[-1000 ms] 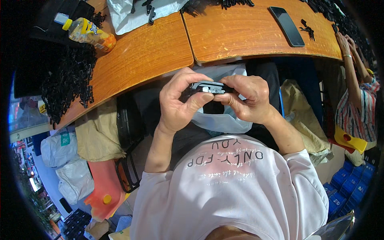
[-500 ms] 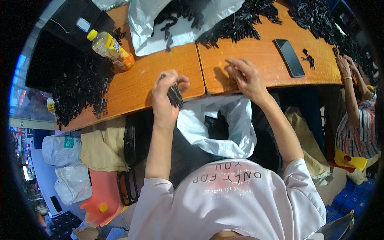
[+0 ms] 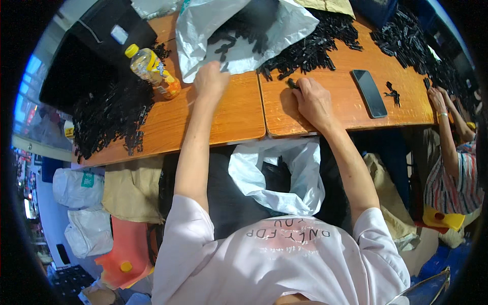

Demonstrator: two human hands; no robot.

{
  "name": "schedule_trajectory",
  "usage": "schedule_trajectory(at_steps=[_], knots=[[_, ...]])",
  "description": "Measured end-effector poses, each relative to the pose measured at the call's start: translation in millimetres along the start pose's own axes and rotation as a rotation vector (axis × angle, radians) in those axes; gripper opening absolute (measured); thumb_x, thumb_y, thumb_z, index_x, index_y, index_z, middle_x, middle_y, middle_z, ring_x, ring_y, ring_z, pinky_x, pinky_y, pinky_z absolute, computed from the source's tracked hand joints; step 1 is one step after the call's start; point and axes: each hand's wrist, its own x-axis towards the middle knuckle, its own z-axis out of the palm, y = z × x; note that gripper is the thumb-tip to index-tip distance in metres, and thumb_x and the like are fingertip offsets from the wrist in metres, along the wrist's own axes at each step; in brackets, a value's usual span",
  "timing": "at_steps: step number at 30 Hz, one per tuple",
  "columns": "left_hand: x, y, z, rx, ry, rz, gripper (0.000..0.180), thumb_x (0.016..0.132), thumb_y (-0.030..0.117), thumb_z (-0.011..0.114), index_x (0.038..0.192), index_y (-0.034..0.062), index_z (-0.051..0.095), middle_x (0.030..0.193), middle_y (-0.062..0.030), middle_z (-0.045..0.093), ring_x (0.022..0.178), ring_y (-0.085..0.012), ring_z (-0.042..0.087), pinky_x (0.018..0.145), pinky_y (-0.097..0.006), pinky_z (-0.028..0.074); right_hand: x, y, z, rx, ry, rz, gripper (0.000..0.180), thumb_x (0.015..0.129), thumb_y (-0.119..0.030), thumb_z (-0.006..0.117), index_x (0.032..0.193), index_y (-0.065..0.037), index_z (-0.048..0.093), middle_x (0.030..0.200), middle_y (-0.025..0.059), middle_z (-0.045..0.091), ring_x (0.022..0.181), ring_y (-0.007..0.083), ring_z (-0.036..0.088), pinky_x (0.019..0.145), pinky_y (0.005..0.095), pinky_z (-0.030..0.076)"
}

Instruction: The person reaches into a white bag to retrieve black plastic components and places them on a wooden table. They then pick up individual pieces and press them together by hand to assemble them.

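My left hand [image 3: 211, 81] is stretched to the near lip of a white sack [image 3: 192, 53] on the table. Its fingers are blurred and mostly hidden, close to some small black plastic pieces [image 3: 223, 50] inside the mouth of the sack. Over the right half of the table, my right hand [image 3: 313, 103] has its fingers closed on a small dark plastic piece [image 3: 292, 83], whose end pokes out at the fingertips. Between my forearms, a white bag [image 3: 244, 175] stands open at my lap, with black pieces [image 3: 277, 175] inside.
Heaps of black pieces lie at left [image 3: 109, 119], behind my right hand [image 3: 315, 48] and far right [image 3: 401, 38]. A drink bottle [image 3: 157, 76] stands left; a phone [image 3: 369, 94] lies right. Another person's hands [image 3: 438, 99] work at the right edge.
My left hand, which held a bundle of black pieces near the lap bag, has moved forward to the sack. My right hand has gone from spread fingers to gripping a small piece.
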Motion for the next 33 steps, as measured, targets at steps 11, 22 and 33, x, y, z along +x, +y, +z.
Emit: schedule_trajectory(at_steps=[11,22,33], knots=[[-127,33,-32,-1.053,-0.226,-0.187,0.024,0.09,0.02,0.072,0.104,0.0008,0.074,0.077,-0.0057,0.069,0.057,-0.0064,0.058,0.05,-0.021,0.045,-49,-36,-77,0.392,-0.229,0.109,0.012,0.086,-0.008,0.069,0.096,-0.003,0.068,0.085,0.018,0.068,0.077,0.0356,0.067,0.066,0.0403,0.052],[-187,57,-59,-1.137,-0.621,-0.098,0.025,0.094,0.022,0.069,0.081,0.0003,0.072,0.064,-0.001,0.061,0.051,-0.0053,0.054,0.048,-0.02,0.04,-76,-84,-92,0.679,-0.329,0.065,0.016,0.081,-0.002,0.074,0.093,0.001,0.065,0.075,0.0174,0.063,0.067,0.0329,0.064,0.06,0.0379,0.048],[-211,54,-62,-0.878,-0.203,0.548,0.041,0.073,0.014,0.085,0.107,0.0001,0.067,0.083,-0.0113,0.062,0.072,-0.0237,0.062,0.065,-0.034,0.05,-87,-87,-99,0.68,-0.283,0.105,0.02,0.08,-0.009,0.078,0.093,0.0,0.065,0.074,0.0168,0.063,0.066,0.0317,0.064,0.059,0.0369,0.049]])
